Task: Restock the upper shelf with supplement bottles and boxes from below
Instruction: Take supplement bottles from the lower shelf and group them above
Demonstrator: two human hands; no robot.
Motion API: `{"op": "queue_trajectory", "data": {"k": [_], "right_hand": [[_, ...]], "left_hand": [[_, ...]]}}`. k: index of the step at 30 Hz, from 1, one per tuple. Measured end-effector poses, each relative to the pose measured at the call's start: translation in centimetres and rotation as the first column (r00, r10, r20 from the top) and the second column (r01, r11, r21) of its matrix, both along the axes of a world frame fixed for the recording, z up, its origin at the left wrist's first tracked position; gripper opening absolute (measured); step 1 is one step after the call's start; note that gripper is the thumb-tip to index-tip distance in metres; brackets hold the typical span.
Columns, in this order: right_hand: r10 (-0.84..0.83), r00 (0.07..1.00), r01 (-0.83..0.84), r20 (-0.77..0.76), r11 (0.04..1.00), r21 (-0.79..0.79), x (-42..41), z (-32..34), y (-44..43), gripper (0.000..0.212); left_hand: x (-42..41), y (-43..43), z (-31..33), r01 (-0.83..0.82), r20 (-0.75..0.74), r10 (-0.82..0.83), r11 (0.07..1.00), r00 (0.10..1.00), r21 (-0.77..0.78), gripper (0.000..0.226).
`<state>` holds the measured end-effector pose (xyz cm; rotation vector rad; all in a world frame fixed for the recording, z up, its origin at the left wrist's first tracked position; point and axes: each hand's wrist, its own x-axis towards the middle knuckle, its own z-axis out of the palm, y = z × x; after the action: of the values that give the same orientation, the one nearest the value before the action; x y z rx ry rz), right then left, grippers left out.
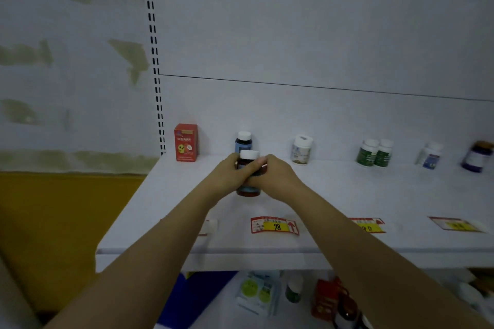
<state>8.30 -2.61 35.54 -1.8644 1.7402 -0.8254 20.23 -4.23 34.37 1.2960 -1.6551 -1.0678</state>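
Head view, both hands' fingers (258, 164) clasping brown bottle (248, 189), mid-shelf (347, 195), bare room around

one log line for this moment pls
step: placing | hands: left hand and right hand both on amber bottle | place: upper shelf | behind: blue bottle

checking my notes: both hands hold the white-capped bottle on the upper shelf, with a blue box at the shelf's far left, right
Not quite: the head view shows the box is red, not blue. Both the left hand and right hand do hold the white-capped bottle on the upper shelf.
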Motion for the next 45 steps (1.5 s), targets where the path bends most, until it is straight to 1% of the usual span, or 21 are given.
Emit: {"op": "queue_trajectory", "data": {"k": [2,4,5,7,8,9,10,12,18,20,24,30,38,41,43,45], "right_hand": [[-0.043,0.999,0.043,-0.008,0.999,-0.018,-1.0,-0.3,-1.0,0.05],[-0.098,0.995,0.098,-0.008,0.995,-0.033,-2.0,-0.6,-2.1,0.051],[-0.123,0.992,0.122,-0.011,0.992,-0.038,-2.4,-0.8,-2.8,0.051],[-0.157,0.987,0.156,-0.025,0.986,-0.053,-2.7,-1.4,-4.2,0.052],[-0.169,0.985,0.167,-0.025,0.984,-0.06,-2.8,-1.8,-5.0,0.052],[-0.18,0.984,0.179,-0.016,0.982,-0.064,-2.9,-2.2,-5.7,0.052],[-0.193,0.981,0.192,-0.006,0.979,-0.063,-2.9,-2.6,-6.5,0.052],[-0.216,0.976,0.215,0.005,0.975,-0.058,-2.9,-3.3,-8.0,0.054],[-0.222,0.971,0.23,0.091,0.969,-0.087,-2.6,-5.0,-12.8,0.053],[-0.243,0.962,0.255,0.122,0.961,-0.105,-2.6,-5.2,-13.9,0.055],[-0.247,0.959,0.264,0.139,0.956,-0.127,-2.2,-5.8,-16.5,0.057],[-0.281,0.949,0.301,0.143,0.941,-0.152,-2.1,-6.2,-18.3,0.058],[-0.292,0.952,0.304,0.089,0.938,-0.168,-1.9,-6.3,-19.2,0.061],[-0.287,0.956,0.293,0.062,0.946,-0.139,-2.2,-6.4,-19.1,0.068],[-0.283,0.959,0.282,0.012,0.954,-0.105,-2.8,-6.3,-18.8,0.071],[-0.264,0.961,0.258,-0.084,0.963,-0.077,-3.5,-6.2,-18.3,0.068]], "left_hand": [[0.3,-0.9,0.1,-0.014,0.213,0.028,0.998,0.977,-0.068,0.057],[1.1,-2.0,-0.1,-0.049,0.385,0.091,0.992,0.918,-0.118,0.056],[1.6,-2.6,-0.3,-0.052,0.494,0.119,0.988,0.862,-0.146,0.054],[2.6,-3.8,-0.6,-0.033,0.722,0.154,0.983,0.675,-0.179,0.048],[2.9,-4.3,-0.8,-0.027,0.798,0.172,0.981,0.578,-0.192,0.044],[3.1,-4.7,-0.9,-0.023,0.846,0.188,0.979,0.499,-0.204,0.041],[3.1,-5.2,-0.9,-0.021,0.871,0.206,0.975,0.446,-0.22,0.04],[3.1,-6.1,-1.0,-0.024,0.887,0.237,0.968,0.396,-0.248,0.037],[2.9,-9.1,-1.2,-0.049,0.882,0.289,0.955,0.372,-0.292,0.035],[2.8,-9.7,-1.4,-0.043,0.877,0.294,0.953,0.38,-0.301,0.034],[2.9,-11.5,-1.8,-0.05,0.871,0.286,0.955,0.399,-0.291,0.034],[3.2,-12.9,-2.5,-0.033,0.864,0.294,0.951,0.41,-0.308,0.033],[2.9,-13.5,-2.6,-0.037,0.86,0.31,0.946,0.406,-0.323,0.033],[2.8,-13.4,-2.5,-0.036,0.864,0.309,0.946,0.397,-0.322,0.033],[2.8,-13.3,-2.5,-0.04,0.869,0.31,0.947,0.385,-0.32,0.033],[2.8,-13.1,-2.6,-0.046,0.876,0.311,0.947,0.369,-0.317,0.032]]}}
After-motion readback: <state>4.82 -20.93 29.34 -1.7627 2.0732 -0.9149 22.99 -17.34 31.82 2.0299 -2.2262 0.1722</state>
